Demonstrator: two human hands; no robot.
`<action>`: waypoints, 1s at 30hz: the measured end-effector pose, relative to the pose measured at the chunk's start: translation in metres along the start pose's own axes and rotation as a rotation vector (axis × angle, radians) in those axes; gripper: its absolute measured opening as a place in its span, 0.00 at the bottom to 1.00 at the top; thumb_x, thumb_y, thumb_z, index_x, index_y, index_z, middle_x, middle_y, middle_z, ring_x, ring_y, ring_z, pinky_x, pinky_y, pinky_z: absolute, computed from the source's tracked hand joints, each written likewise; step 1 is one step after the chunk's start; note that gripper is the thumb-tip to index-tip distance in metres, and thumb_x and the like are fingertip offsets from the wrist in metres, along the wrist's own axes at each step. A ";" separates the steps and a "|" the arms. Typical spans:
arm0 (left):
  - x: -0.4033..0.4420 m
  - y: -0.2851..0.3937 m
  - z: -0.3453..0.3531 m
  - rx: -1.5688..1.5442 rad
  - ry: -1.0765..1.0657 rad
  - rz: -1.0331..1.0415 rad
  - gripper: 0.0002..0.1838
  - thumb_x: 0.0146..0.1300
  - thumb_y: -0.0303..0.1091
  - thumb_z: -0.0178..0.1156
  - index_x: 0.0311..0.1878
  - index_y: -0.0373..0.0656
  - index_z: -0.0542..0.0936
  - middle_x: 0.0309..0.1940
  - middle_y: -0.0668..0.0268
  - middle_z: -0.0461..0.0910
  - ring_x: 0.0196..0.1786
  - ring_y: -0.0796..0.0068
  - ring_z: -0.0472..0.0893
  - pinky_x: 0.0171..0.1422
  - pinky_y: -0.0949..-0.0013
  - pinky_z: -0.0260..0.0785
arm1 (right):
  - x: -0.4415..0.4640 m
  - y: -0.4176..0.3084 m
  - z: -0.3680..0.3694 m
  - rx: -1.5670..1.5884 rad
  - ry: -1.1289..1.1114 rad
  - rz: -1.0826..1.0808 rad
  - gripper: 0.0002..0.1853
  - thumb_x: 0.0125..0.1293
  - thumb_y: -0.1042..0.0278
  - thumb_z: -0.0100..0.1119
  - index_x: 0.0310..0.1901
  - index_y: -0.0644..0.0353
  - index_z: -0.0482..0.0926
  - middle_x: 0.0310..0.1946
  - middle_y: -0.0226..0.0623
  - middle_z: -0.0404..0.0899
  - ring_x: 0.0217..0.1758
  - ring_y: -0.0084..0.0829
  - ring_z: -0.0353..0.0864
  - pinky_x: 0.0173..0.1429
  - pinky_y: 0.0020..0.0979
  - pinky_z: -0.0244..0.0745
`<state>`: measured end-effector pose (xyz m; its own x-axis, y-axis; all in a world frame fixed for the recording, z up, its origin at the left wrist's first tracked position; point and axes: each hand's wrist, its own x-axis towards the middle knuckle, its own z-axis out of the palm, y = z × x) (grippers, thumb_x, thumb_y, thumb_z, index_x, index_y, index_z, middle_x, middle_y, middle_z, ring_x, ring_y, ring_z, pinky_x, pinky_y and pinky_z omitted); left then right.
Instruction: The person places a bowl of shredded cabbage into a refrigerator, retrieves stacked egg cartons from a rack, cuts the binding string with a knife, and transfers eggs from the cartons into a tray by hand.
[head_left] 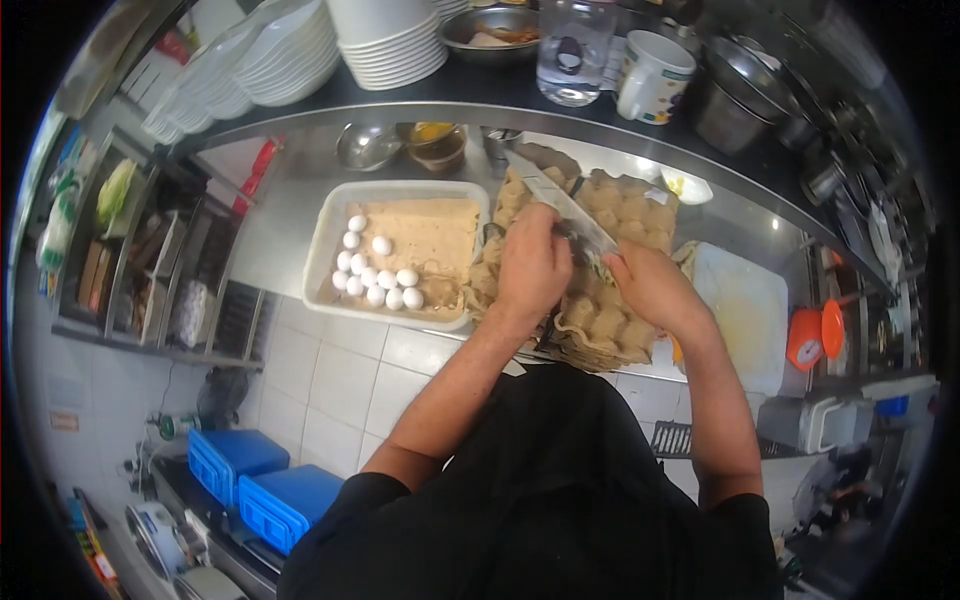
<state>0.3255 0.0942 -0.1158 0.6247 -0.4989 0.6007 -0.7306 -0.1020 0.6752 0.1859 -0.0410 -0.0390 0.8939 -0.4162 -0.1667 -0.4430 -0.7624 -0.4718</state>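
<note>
A large knife (568, 208) lies slantwise across the cardboard egg trays (608, 325), its broad blade pointing up and left. My right hand (650, 283) is closed around the handle end. Beside the blade, my left hand (536, 262) has its fingers curled on the left part of the cardboard; the fingertips are partly hidden. More tray cardboard (630, 203) stands beyond the knife. To the left, a white plastic bin (313, 270) lined with brown cardboard holds several white eggs (378, 278).
Metal bowls (367, 147) sit behind the bin. A white cutting board (740, 310) and an orange scale (805, 338) are at the right. Overhead, a dark shelf (480, 112) carries stacked white bowls (385, 45), a water jug (577, 55) and a mug (655, 78). Blue containers (290, 505) stand lower left.
</note>
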 end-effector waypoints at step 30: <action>0.000 0.006 0.001 0.106 -0.097 -0.011 0.12 0.63 0.19 0.58 0.50 0.37 0.76 0.43 0.47 0.81 0.49 0.40 0.80 0.55 0.45 0.70 | 0.008 -0.002 0.016 0.081 0.022 0.003 0.20 0.81 0.56 0.53 0.48 0.68 0.85 0.42 0.57 0.88 0.47 0.58 0.89 0.53 0.55 0.81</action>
<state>0.3205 0.0925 -0.1120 0.6068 -0.5779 0.5457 -0.7522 -0.1957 0.6292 0.1948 -0.0354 -0.0531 0.8903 -0.4301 -0.1496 -0.4380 -0.7190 -0.5397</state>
